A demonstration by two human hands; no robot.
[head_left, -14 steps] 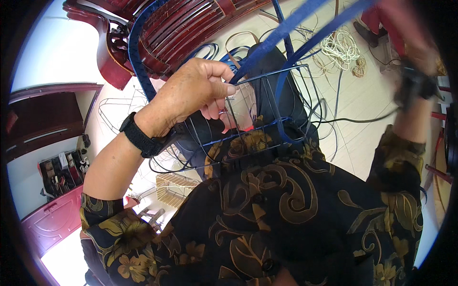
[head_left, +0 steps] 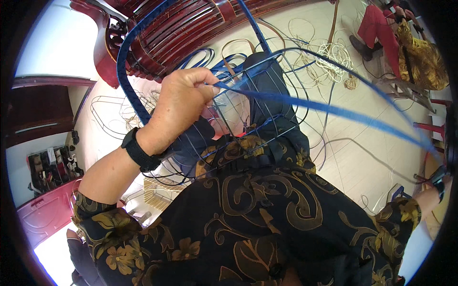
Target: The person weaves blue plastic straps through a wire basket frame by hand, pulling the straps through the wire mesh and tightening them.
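A black wire basket frame (head_left: 229,119) rests tilted on my lap, its tall handle (head_left: 125,62) wrapped in blue strap. At the frame's upper rim my left hand (head_left: 183,97) is closed, pinching a flat blue strap (head_left: 315,106) between thumb and fingers. From there the strap stretches across to the far right, where another stretch of it arcs back to the rim. My right arm (head_left: 427,199) reaches out to the right edge of the picture, a dark band at its wrist. The fingers of that hand are lost at the dark rim.
Beyond my knees stands a dark red wooden bench (head_left: 191,38). Coils of blue strap (head_left: 205,57) and a tangle of cream cord (head_left: 334,59) lie on the floor. Another person in red trousers (head_left: 379,35) sits at the upper right. Bent wire frames lie left.
My right hand has swung down and outward to the right edge, drawing the blue strap out long and sideways. My left hand keeps its pinch at the rim, and the basket frame has shifted slightly left.
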